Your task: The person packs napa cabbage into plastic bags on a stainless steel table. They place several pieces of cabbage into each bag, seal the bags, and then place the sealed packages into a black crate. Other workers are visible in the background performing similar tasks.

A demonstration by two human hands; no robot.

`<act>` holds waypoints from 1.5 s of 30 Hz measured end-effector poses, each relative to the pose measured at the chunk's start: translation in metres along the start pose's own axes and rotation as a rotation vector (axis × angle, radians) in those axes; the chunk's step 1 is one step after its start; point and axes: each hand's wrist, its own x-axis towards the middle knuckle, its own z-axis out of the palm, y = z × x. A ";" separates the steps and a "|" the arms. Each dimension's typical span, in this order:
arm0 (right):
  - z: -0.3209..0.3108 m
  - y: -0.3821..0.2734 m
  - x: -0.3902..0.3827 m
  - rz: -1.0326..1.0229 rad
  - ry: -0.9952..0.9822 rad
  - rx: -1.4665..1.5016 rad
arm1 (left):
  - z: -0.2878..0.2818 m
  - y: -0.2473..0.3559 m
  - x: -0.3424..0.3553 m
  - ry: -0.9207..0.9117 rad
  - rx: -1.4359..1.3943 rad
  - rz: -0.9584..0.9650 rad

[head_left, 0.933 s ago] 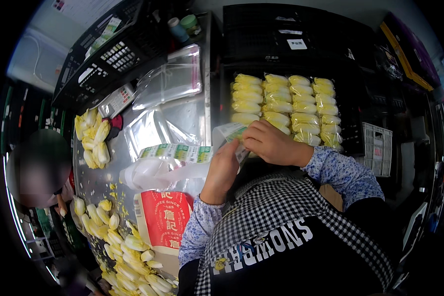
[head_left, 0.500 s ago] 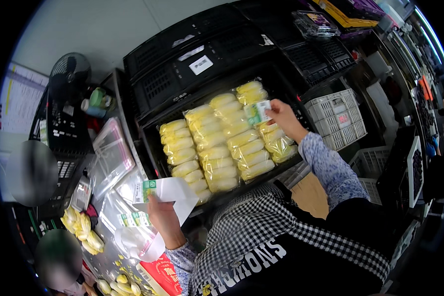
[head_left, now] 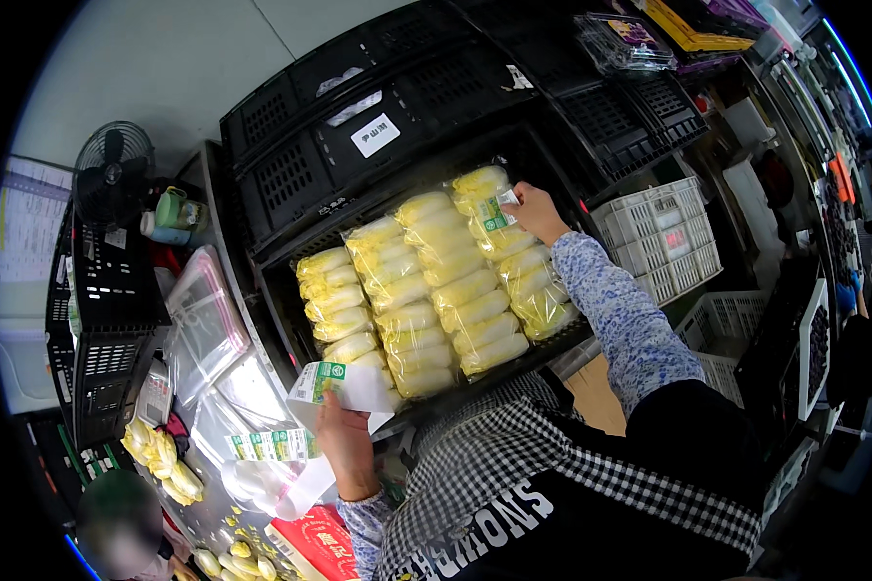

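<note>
Bagged packs of small pale yellow Chinese cabbages [head_left: 421,266] lie in rows in a black crate [head_left: 279,324] in front of me. My right hand [head_left: 541,213] pinches one edge of a green-and-white label [head_left: 495,213], which lies against a pack in the far right row. My left hand [head_left: 345,438] grips a strip of label backing paper [head_left: 363,387] at the crate's near left corner, its fingers closed on it. One printed label [head_left: 320,381] shows at the strip's end. More of the strip hangs below the left hand over the table, with several labels on it.
Stacked black crates [head_left: 334,145] stand behind the open crate, white crates [head_left: 657,237] to its right. On the left are clear plastic bags [head_left: 206,310], a fan [head_left: 113,172], loose cabbages [head_left: 165,460] and a red printed package [head_left: 315,540]. Another person is partly visible at lower left.
My right hand has carried the label up and left onto a pack in the far right row. My left hand, with the strip, has shifted slightly right and down.
</note>
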 end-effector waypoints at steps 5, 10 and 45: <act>-0.007 -0.042 -0.034 -0.278 0.315 -0.507 | -0.001 -0.003 -0.007 0.025 0.227 0.073; 0.046 -0.127 -0.156 -0.768 -0.074 0.099 | -0.018 -0.007 -0.016 -0.134 0.664 0.106; 0.047 -0.166 -0.219 -0.817 -0.272 0.180 | -0.044 0.018 0.022 -0.026 -0.207 -0.025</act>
